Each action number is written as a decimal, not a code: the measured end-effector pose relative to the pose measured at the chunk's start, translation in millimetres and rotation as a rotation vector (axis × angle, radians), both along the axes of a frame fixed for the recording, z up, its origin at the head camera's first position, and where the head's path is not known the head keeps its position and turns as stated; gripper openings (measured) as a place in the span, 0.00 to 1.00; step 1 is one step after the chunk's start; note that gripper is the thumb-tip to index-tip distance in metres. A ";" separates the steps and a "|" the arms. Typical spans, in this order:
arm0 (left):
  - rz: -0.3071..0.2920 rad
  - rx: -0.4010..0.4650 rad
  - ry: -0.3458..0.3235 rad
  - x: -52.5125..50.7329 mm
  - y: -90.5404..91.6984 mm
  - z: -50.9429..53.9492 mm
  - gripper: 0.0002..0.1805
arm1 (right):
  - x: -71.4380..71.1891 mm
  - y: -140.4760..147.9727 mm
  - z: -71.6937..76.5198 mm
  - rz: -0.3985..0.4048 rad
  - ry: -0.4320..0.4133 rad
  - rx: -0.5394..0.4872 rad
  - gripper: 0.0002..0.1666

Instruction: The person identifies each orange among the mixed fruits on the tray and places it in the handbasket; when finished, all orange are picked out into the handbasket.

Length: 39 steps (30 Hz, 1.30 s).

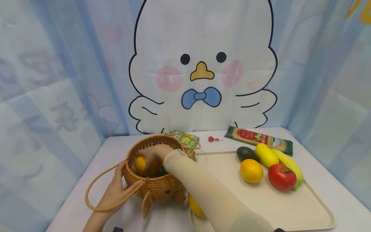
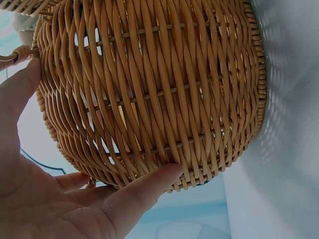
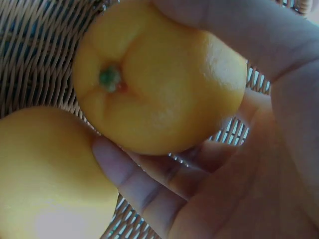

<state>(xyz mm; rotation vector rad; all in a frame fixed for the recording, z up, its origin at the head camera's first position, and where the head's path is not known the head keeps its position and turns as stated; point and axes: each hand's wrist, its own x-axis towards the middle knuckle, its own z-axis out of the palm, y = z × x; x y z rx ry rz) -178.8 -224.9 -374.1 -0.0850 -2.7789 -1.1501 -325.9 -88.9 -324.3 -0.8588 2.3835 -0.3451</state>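
A brown wicker basket [image 1: 162, 188] with two loop handles and small woven fins stands at the left of the table. My left hand [image 1: 111, 193] rests spread against its left side, thumb and fingers touching the wickerwork near the rim. My right hand [image 1: 155, 156] reaches down inside the basket. There it holds an orange [image 3: 159, 84] with a green stem mark, the thumb over it and the fingers beneath. Beside those fingers lies another smooth yellow-orange fruit [image 3: 47, 174]. Something dark [image 1: 163, 170] shows inside the basket, partly hidden by the right arm.
Right of the basket, a cream tray [image 1: 232, 203] carries an avocado [image 1: 247, 154], a lemon [image 1: 266, 155], a banana [image 1: 292, 166], an orange [image 1: 251, 170], a red apple [image 1: 281, 177] and another orange fruit [image 1: 195, 206]. Behind lie a green packet [image 1: 186, 140], a lollipop [image 1: 211, 139] and a long food pack [image 1: 258, 138].
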 end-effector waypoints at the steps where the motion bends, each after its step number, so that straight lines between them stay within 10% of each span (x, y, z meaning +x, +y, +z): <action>1: 0.001 -0.003 0.003 0.0 -0.1 -0.3 0.48 | -0.6 -1.5 -1.6 0.012 0.003 0.016 0.48; 28: 0.002 0.014 0.028 2.3 2.7 -1.6 0.48 | 15.7 -24.3 -10.3 0.336 0.210 0.453 0.36; 39: 0.000 0.009 0.018 1.2 1.9 -1.4 0.48 | 17.4 -24.7 -6.4 0.332 0.217 0.499 0.34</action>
